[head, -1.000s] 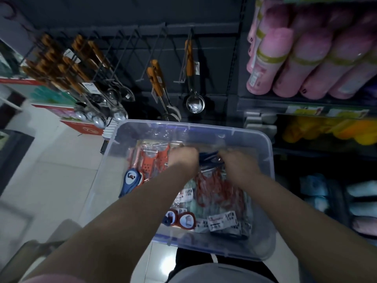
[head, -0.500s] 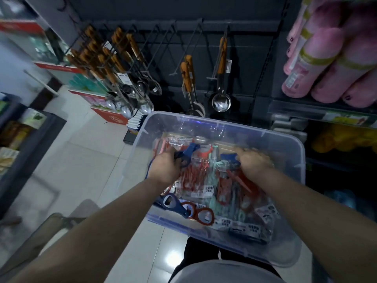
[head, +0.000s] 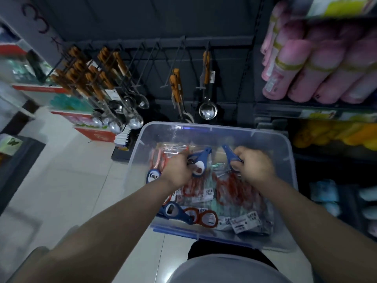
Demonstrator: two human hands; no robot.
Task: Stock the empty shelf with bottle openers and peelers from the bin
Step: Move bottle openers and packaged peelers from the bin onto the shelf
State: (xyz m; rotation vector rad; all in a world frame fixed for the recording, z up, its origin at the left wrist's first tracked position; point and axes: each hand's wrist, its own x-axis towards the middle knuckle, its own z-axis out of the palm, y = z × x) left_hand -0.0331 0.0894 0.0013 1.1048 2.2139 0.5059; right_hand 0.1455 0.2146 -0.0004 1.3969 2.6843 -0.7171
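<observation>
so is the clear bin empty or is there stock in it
Not empty: the clear bin holds bagged red peelers and loose blue bottle openers; left hand and right hand each grip one.

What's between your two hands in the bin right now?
Head view: the blue opener in the left hand juts into the gap; the right hand grips a second opener; bagged peelers lie beneath.

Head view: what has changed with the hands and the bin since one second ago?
The left hand and the right hand, close together among the packets a second ago, have moved apart. Each has taken hold of a blue bottle opener: the left opener, the right opener. The bin and the red opener by its near wall stayed in place.
</observation>
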